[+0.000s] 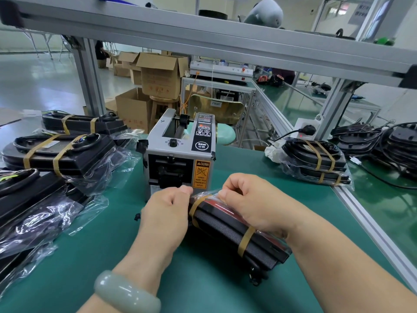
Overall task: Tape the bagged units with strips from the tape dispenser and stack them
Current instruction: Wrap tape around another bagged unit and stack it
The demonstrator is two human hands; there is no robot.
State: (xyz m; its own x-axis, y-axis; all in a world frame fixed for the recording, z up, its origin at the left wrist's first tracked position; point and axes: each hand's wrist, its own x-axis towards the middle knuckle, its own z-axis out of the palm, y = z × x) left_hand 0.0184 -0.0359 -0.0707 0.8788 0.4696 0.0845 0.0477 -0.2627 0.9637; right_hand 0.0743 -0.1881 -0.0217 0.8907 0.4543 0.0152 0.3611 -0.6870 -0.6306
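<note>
A black bagged unit (228, 233) lies on the green mat in front of me, with two brown tape strips round it. My left hand (167, 211) holds its far left end, thumb and fingers curled by the far strip (197, 203). My right hand (250, 199) pinches the clear bag at the top of that end. The grey tape dispenser (178, 154) stands just behind both hands. Taped units lie stacked at the left (61, 152) and at the right (316, 161).
Loose bagged units (29, 204) lie at the near left. Untaped black units with cables (383, 141) pile up at the far right beyond an aluminium rail (370, 224). A frame beam (203, 35) crosses overhead. Cardboard boxes (158, 77) stand behind the bench.
</note>
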